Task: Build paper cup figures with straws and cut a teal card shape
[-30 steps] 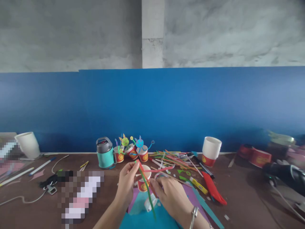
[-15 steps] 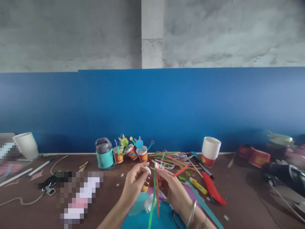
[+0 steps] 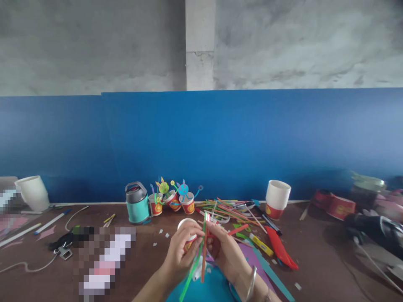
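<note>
My right hand (image 3: 225, 251), with a silver bangle at the wrist, is closed around several thin straws. Among them are a green straw (image 3: 189, 280) and an orange-brown straw (image 3: 203, 266), both hanging downward, while a red straw (image 3: 238, 229) sticks out to the right. My left hand (image 3: 185, 251) pinches the green straw from the left with thumb and forefinger. Right behind the left fingers stands a paper cup (image 3: 186, 222), white with a red and yellow print, partly hidden. Blue paper (image 3: 217, 289) and a crumpled white piece (image 3: 197, 272) lie beneath the hands.
Decorated cups (image 3: 188, 204) with straw figures stand at the back beside a teal flask (image 3: 137, 208). A straw pile (image 3: 226, 209) spreads behind my hands. Rightward are stacked cups (image 3: 277, 200), a yellow glue stick (image 3: 262, 245), a red pouch-like item (image 3: 280, 249) and a dark device (image 3: 374, 233).
My left hand has moved right and closed on the green straw beside my right hand. The green straw's lower end has swung left. More of the cup behind now shows.
</note>
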Available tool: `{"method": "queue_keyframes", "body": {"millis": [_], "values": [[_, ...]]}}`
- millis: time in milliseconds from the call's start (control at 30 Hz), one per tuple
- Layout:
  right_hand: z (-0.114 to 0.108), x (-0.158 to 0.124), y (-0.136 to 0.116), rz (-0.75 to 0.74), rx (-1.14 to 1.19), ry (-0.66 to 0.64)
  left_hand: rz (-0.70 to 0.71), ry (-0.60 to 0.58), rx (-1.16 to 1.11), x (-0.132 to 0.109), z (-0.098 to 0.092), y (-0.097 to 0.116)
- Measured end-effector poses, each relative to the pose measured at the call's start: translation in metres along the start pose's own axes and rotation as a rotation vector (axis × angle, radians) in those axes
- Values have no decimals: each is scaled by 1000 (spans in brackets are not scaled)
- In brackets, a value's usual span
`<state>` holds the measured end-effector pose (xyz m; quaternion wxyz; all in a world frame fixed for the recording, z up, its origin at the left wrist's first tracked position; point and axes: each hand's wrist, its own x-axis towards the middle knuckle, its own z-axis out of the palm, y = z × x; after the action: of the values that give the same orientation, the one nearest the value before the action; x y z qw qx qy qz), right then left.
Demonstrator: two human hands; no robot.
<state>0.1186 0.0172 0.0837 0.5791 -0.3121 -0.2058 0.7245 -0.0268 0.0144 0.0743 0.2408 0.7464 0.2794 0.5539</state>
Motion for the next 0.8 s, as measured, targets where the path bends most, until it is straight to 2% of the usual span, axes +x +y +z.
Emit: {"method": "queue_keyframes", "body": {"millis": [133, 267, 367, 433, 567, 633, 700, 800], "values": [[4, -2, -3, 56, 60, 50, 82, 9, 34, -3, -1, 1], [2, -3, -2, 59, 90, 27, 117, -60, 37, -5, -2, -2], [1, -4, 0, 56, 83, -10, 99, -45, 10, -8, 1, -5], [1, -4, 2, 46, 49, -37, 15, 7, -40, -9, 5, -5], [2, -6, 2, -1, -24, -94, -297, 196, -250, -7, 16, 1], [2, -6, 2, -41, -67, -130, -406, 255, -335, -4, 19, 4], [2, -7, 1, -86, -133, -156, -463, 245, -401, -1, 19, 6], [2, -8, -1, -128, -280, -164, -490, 147, -454, 3, 13, 5]]}}
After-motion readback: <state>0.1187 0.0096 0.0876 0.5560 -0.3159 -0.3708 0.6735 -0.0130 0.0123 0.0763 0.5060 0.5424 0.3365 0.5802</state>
